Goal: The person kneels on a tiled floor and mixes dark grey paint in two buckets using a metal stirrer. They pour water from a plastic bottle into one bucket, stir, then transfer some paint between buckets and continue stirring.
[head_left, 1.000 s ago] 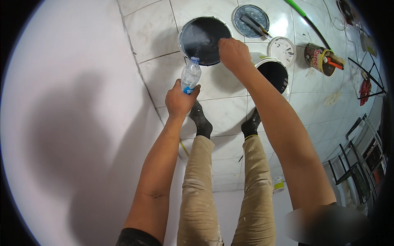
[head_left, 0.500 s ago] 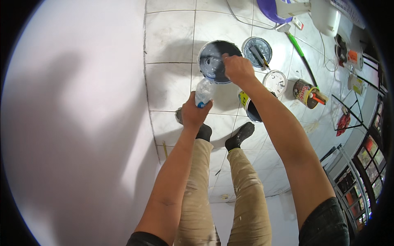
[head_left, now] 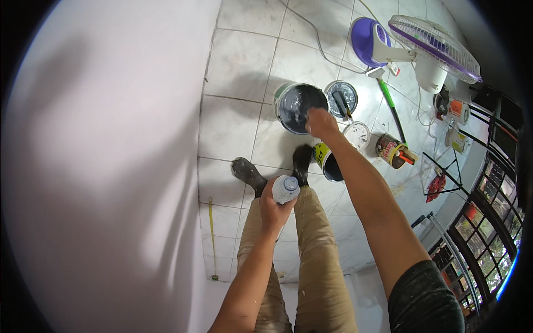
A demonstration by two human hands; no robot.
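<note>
My left hand (head_left: 270, 210) is wrapped round a clear plastic bottle (head_left: 285, 191), held upright above my feet with its pale top facing me. Ahead of it stands a bucket (head_left: 282, 95) with dark grey, wet-looking contents inside. Over the bucket's right side is my right hand (head_left: 322, 123), its fingers closed. Whatever they grip, if anything, is hidden by the hand. Just below my right wrist, a yellow-labelled can (head_left: 320, 155) with a dark inside leans on its side or stands at a slant; I cannot tell which.
Right of the bucket lie a paint-smeared lid (head_left: 348, 91) with a dark-bladed tool (head_left: 340, 104) across it and a white lid (head_left: 357, 136). Further right are a tin (head_left: 387, 149) holding tools, a green-and-black handle (head_left: 393, 111) and a fan (head_left: 430, 50). A wall (head_left: 111, 166) rises at left.
The bottle has come back from the bucket's near edge toward me and turned from tipped forward to upright. My right hand stays over the bucket. My feet have shifted, and the view has moved.
</note>
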